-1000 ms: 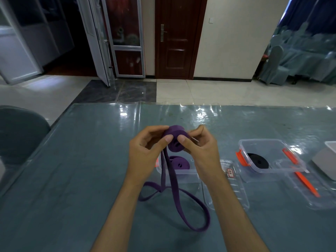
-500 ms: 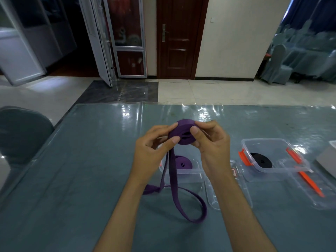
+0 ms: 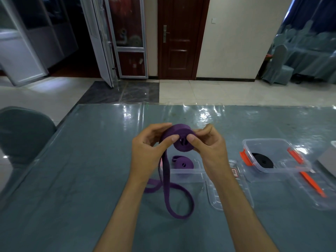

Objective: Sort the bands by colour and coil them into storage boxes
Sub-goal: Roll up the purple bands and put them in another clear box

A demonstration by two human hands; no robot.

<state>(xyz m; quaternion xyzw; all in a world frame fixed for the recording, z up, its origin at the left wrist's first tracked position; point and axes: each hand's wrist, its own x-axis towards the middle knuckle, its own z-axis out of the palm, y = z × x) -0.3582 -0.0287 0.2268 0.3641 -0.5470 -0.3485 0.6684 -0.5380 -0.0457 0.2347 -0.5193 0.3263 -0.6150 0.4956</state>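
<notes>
Where the teal plastic-covered table spreads before us, we keep two clear storage boxes side by side so each colour has its own bin. Our near box, directly under the work, already holds one coiled purple band; its clear lid lies just to the right. Our right-hand box with orange latches holds a coiled black band. We raise the purple band above the near box, so the finished roll probably needs only a short drop. Our left hand curls round the coil's left side, thumb guiding the feed. Our right hand pinches the coil's face to stop it springing loose. Its unwound tail hangs down and loops on the table, free to feed upward.
</notes>
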